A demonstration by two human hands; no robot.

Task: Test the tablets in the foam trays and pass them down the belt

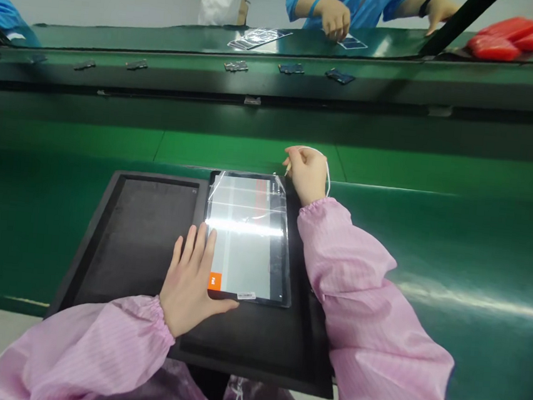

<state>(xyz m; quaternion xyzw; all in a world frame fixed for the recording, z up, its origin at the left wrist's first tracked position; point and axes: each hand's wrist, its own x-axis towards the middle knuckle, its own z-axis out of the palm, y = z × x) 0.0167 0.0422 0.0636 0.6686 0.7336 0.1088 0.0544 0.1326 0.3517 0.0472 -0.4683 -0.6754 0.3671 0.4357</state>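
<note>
A tablet [246, 239] with a lit, mostly pale screen, an orange patch and clear film lies on a black foam tray [149, 239]. My left hand [190, 284] rests against its lower left corner, fingers stretched out and thumb along the bottom edge. Just beyond the tablet's top right corner, my right hand [307, 172] pinches the small gold-coloured plug [288, 168] of a white cable [329, 179]. The cable loops over the back of this hand. Whether the plug touches the tablet, I cannot tell.
Beyond the green bench [455, 243] runs a conveyor belt carrying several small flat parts [236, 65]. Across it, a co-worker in blue [356, 4] handles flat sheets [258, 37]. Red bags [505, 39] lie at the far right, beside a dark slanted post [457, 26].
</note>
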